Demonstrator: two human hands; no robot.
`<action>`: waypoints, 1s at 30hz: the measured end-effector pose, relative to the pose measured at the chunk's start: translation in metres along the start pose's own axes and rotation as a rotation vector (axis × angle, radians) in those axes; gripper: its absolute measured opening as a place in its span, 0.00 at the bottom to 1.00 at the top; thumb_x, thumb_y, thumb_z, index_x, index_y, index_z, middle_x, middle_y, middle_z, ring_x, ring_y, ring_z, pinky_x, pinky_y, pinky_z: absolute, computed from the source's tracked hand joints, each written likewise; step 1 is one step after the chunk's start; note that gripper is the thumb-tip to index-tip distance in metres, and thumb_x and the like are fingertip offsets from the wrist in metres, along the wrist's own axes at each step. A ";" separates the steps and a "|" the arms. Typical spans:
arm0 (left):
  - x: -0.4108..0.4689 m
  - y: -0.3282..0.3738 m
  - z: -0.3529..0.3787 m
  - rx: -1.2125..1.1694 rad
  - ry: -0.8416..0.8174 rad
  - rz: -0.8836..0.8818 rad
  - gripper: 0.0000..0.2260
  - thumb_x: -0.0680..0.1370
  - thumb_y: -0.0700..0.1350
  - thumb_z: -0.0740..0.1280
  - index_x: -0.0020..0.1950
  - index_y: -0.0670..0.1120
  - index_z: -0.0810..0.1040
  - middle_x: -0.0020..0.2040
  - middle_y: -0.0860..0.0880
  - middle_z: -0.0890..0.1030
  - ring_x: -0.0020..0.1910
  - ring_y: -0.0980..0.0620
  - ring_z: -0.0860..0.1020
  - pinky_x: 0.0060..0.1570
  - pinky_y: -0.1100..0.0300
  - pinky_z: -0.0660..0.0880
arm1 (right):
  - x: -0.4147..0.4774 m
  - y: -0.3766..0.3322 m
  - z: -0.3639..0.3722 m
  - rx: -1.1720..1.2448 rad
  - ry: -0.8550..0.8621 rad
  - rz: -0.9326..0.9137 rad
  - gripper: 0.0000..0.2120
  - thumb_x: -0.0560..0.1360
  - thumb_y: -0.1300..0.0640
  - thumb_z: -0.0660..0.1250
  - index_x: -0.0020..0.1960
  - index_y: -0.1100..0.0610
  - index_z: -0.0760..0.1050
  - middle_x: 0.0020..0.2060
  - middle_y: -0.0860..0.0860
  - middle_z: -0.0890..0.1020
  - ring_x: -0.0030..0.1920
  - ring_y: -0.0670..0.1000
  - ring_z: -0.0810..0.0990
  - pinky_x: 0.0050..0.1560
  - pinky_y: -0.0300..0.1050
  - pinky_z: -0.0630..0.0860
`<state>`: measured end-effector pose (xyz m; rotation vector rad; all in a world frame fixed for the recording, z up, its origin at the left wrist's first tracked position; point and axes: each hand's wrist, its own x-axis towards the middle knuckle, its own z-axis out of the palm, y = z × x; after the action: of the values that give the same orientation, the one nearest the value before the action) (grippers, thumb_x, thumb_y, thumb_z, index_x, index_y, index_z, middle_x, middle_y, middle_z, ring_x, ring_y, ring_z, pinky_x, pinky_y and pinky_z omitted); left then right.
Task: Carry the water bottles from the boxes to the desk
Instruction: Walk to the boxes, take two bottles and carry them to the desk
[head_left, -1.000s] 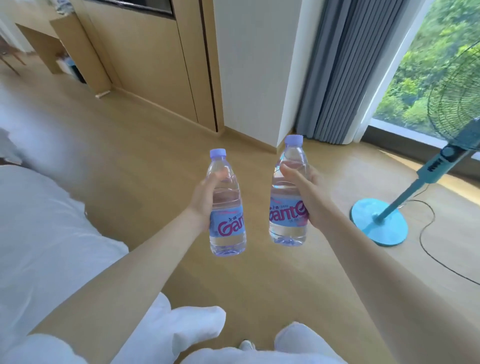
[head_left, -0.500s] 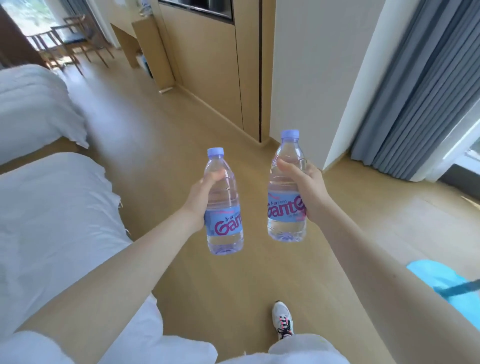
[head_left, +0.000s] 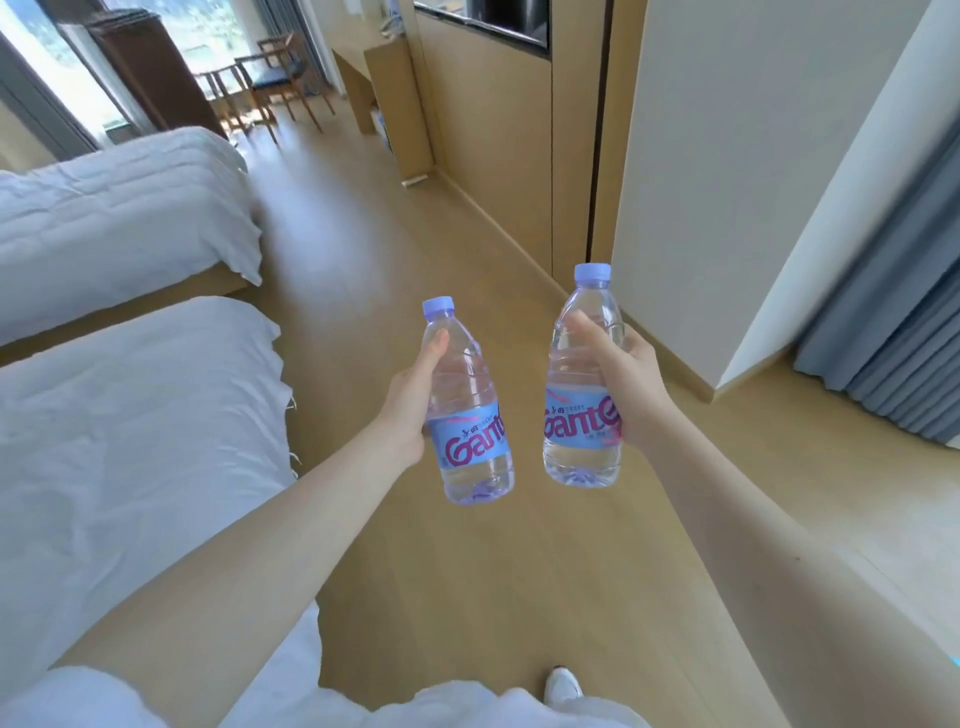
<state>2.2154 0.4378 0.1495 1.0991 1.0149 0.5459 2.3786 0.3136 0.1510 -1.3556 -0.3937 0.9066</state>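
A head-worn view looks down a hotel room at a person's two bare forearms held out in front, one water bottle in each hand.

The left hand (head_left: 410, 410) is wrapped round the left bottle (head_left: 470, 415) at its middle, thumb up on the shoulder. The right hand (head_left: 636, 395) grips the right bottle (head_left: 582, 395) the same way. Both bottles are in the air above the wood floor (head_left: 467, 597), near each other but not touching. Their long axes run close to upright, caps on top and each leaning slightly outward.

The desk (head_left: 397, 119) appears to be the light wooden unit far ahead against the right-hand wall, slightly left of the hands in this view. It is well apart from the bottles, with open floor between. Neither hand looks clearly nearer to it. The right hand is on the wall side, so it would probably reach the desk first. No boxes are in view.

The bottles match — clear ribbed plastic, pale lilac screw caps, and a light blue label with large pink lettering. They look full, and both caps look closed.

A white bed (head_left: 130, 415) fills the near left, with a second one beyond it. Wooden chairs (head_left: 270, 78) stand by a far window, and a grey curtain (head_left: 893, 338) hangs at the right. One white shoe (head_left: 563, 686) shows at the bottom edge.
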 end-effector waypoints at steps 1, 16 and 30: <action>0.003 0.001 0.000 -0.032 -0.006 -0.006 0.17 0.77 0.60 0.64 0.40 0.48 0.80 0.35 0.50 0.84 0.34 0.51 0.82 0.40 0.58 0.77 | 0.006 0.001 0.002 0.001 -0.008 0.006 0.25 0.71 0.44 0.74 0.59 0.60 0.75 0.46 0.57 0.85 0.41 0.55 0.85 0.46 0.53 0.83; 0.140 0.045 -0.041 -0.249 0.027 -0.050 0.23 0.76 0.64 0.63 0.32 0.50 0.84 0.37 0.48 0.84 0.35 0.49 0.82 0.43 0.56 0.78 | 0.136 -0.019 0.067 -0.096 -0.062 -0.011 0.20 0.73 0.47 0.72 0.58 0.59 0.76 0.42 0.55 0.85 0.41 0.55 0.85 0.45 0.51 0.82; 0.335 0.118 -0.152 -0.272 -0.011 -0.171 0.26 0.76 0.68 0.56 0.45 0.47 0.78 0.36 0.47 0.82 0.31 0.48 0.82 0.33 0.58 0.79 | 0.322 -0.021 0.231 -0.198 -0.110 0.069 0.15 0.74 0.48 0.71 0.55 0.57 0.76 0.42 0.53 0.86 0.40 0.53 0.86 0.38 0.44 0.80</action>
<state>2.2505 0.8201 0.1096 0.7668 0.9821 0.5210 2.4188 0.7083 0.1401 -1.5114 -0.5357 1.0230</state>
